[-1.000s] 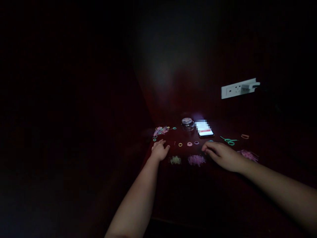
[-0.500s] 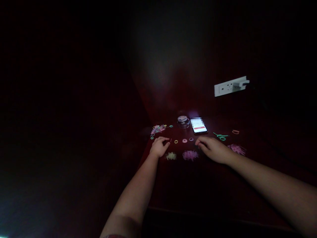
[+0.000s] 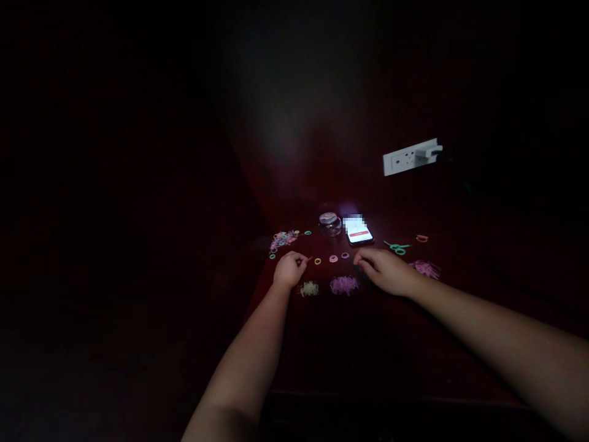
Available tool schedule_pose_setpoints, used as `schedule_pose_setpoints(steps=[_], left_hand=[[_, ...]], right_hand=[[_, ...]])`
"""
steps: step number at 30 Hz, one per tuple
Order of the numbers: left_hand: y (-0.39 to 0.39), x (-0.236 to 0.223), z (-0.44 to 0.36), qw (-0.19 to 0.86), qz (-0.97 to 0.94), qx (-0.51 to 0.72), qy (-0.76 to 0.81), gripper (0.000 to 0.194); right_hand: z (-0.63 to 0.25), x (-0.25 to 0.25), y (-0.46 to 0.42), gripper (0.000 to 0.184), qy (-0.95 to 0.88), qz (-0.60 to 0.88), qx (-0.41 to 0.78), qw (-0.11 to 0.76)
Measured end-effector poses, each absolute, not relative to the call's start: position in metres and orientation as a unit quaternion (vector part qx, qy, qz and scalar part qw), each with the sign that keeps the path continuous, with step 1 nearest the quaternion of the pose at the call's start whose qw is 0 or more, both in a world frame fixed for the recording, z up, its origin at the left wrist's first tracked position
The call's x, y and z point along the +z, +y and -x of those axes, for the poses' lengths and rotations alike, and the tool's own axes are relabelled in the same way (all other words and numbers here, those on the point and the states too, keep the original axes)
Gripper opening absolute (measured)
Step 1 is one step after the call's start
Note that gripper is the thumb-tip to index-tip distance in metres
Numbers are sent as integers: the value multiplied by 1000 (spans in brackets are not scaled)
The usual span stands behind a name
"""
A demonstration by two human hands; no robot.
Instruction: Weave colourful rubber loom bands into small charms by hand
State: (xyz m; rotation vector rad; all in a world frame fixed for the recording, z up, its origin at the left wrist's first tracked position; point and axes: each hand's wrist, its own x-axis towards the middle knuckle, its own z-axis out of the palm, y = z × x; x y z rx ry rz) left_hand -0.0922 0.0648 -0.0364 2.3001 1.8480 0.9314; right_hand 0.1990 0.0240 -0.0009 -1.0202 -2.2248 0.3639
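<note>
My left hand (image 3: 291,269) is closed in a pinch on a small pink rubber band (image 3: 310,258), just above the dark red table. Right beside it lies a yellow ring-shaped band (image 3: 317,261), then a pink ring band (image 3: 334,259) and a purple ring band (image 3: 345,255). My right hand (image 3: 381,270) rests at the right end of this row with thumb and fingers together; whether anything is between them is too dark to see. Below the row lie a pile of pale yellow bands (image 3: 309,288) and a pile of purple bands (image 3: 344,285).
A mixed heap of coloured bands (image 3: 284,240) lies at the back left. Behind the row stand a lidded clear jar (image 3: 330,227) and a lit phone (image 3: 359,234). Green scissors (image 3: 396,248), an orange band (image 3: 421,238) and a pink pile (image 3: 426,269) lie right; a wall socket (image 3: 407,159) is above.
My left fingers have reached right and closed on the small pink band that lay on the table. My right hand keeps its place by the row. The whole view has shifted.
</note>
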Motion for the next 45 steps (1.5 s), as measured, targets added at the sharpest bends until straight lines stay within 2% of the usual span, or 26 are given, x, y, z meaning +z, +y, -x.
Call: schedule_pose_setpoints(steps=[6, 10, 15, 19, 45], left_hand=[[53, -20, 80, 38, -769, 323, 551, 16], [32, 0, 52, 60, -806, 363, 464, 19], [13, 12, 20, 105, -851, 325, 399, 14], [9, 13, 15, 106, -857, 324, 386, 11], [9, 14, 22, 130, -883, 291, 344, 10]], right_hand=[[-200, -3, 25, 16, -848, 389, 134, 335], [-196, 1, 19, 10, -848, 380, 148, 338], [-191, 8, 10, 15, -857, 337, 163, 353], [-192, 11, 9, 8, -867, 310, 156, 358], [-197, 6, 14, 13, -872, 314, 149, 343]])
